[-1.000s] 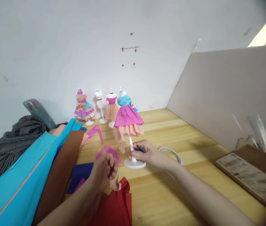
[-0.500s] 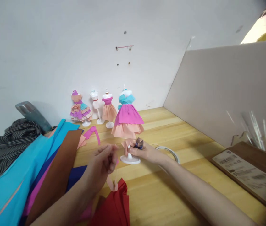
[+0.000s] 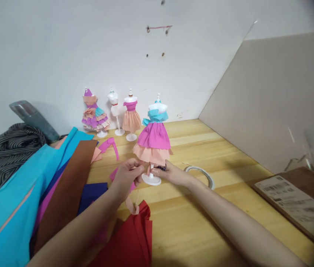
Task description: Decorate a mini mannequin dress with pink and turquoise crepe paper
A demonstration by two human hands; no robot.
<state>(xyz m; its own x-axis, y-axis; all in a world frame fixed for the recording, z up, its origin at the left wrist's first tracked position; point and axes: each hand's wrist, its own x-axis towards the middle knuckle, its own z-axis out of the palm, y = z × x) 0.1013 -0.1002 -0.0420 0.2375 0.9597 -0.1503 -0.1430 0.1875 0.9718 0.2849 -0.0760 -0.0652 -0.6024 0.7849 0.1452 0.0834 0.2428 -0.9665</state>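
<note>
A small white mannequin stand (image 3: 151, 180) wears a paper dress (image 3: 154, 142) with a blue top, magenta skirt and peach hem. My left hand (image 3: 127, 177) pinches a peach paper strip (image 3: 131, 206) that hangs below it, its fingertips close to the dress hem. My right hand (image 3: 170, 173) is closed around the stand's post just under the skirt, and a small dark object shows between its fingers.
Three more dressed mannequins (image 3: 112, 113) stand by the wall. Coloured paper sheets (image 3: 62, 185) and red paper (image 3: 131, 237) lie left and near. A tape roll (image 3: 201, 174) lies right of the stand. A cardboard box (image 3: 296, 204) and striped cloth (image 3: 3, 152) flank the wooden table (image 3: 201, 222).
The dressed mannequin went from tilted to upright. My left hand rose from the pink paper up to the dress hem, carrying the peach strip. The view shifted downward.
</note>
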